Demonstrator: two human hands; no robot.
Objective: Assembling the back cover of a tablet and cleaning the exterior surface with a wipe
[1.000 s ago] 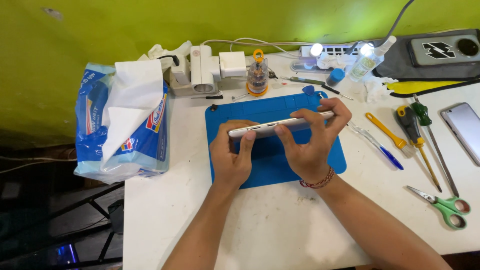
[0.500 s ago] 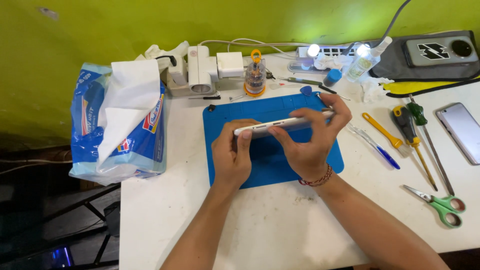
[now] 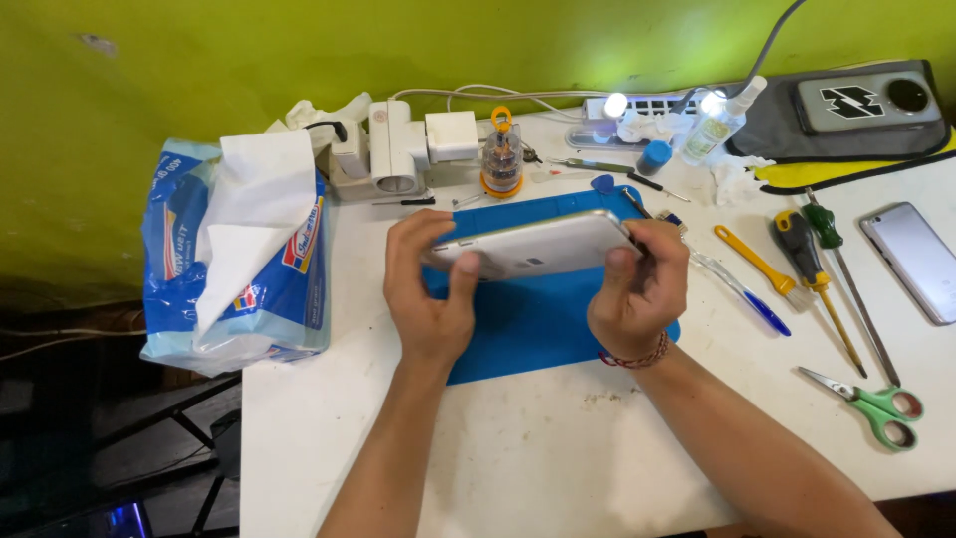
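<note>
A: Status of the hands, nearest first?

B: Left hand (image 3: 430,289) grips the left end of the white tablet (image 3: 533,247), thumb on its back face. Right hand (image 3: 637,294) grips the right end, fingers wrapped over the edge. Both are closed on it, and the tablet is held tilted just above the blue mat (image 3: 538,329), not resting on it

A: Condition of the tablet?

B: The back cover appears in place; no open seam or removed part is visible. Judged from this, opening has not begun

A: Tools?

B: All lie untouched on the worktop (image 3: 518,448): green scissors (image 3: 876,406) near the right edge, then the screwdrivers (image 3: 812,264) and blue pen (image 3: 742,294), well apart from the hands. Farther back stand the screwdriver-bit holder (image 3: 501,159) and spray bottle (image 3: 719,118). A phone (image 3: 916,261) lies at far right, a tissue pack (image 3: 244,259) at left
</note>
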